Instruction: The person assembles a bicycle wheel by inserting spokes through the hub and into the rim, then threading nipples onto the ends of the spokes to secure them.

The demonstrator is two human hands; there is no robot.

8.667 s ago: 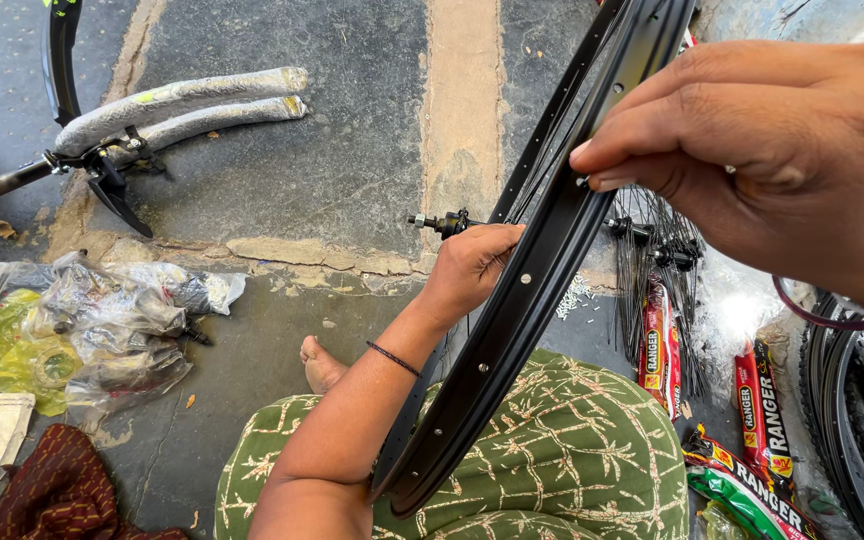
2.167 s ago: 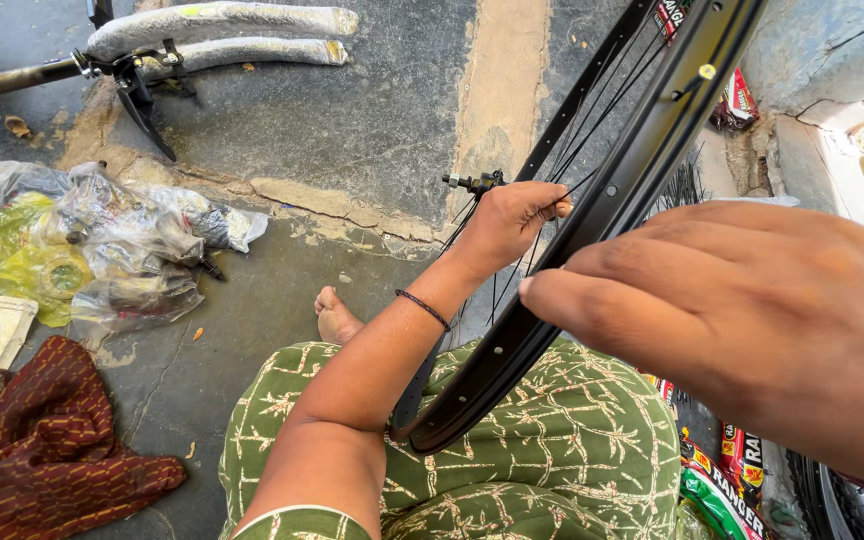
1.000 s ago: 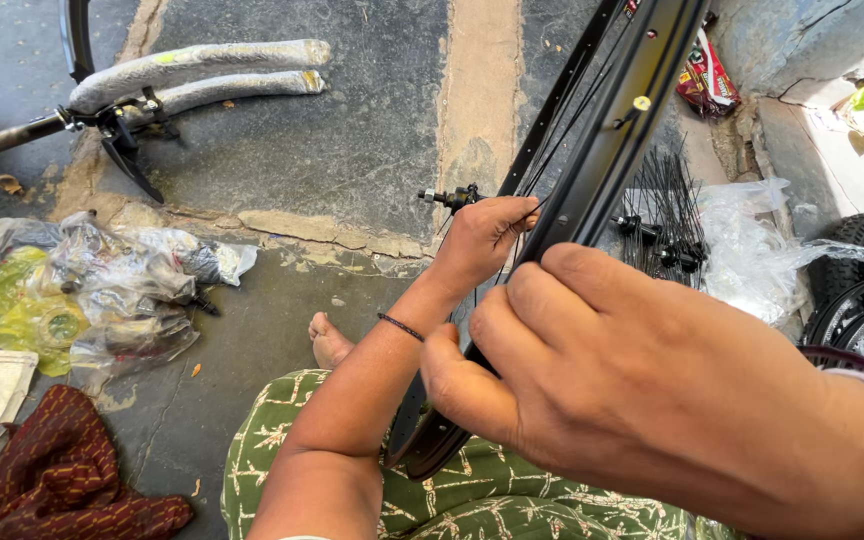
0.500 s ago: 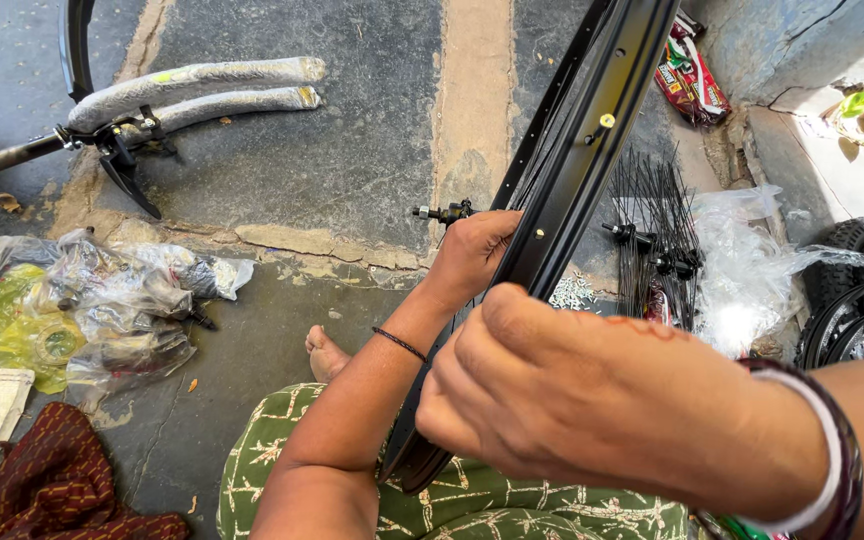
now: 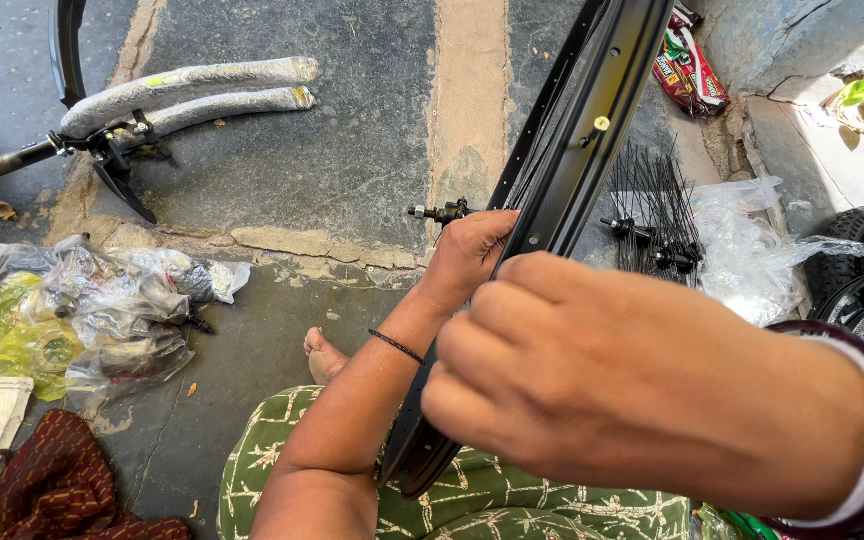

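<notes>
Here we hold the black wheel rim [image 5: 592, 130] upright and tilted, its lower edge resting on our green-patterned lap [image 5: 512, 500]. Our left hand [image 5: 467, 255] is curled about the hub axle [image 5: 439, 212] at the spokes, inside the rim's inner edge. Our right hand [image 5: 602, 380], fingers bent together, lies over the rim's outer edge; whether it is clamped on it we cannot tell. Open stone floor [image 5: 352, 130] lies left of the rim; loose spokes [image 5: 652, 215] and a plastic bag [image 5: 752, 245] crowd its right.
</notes>
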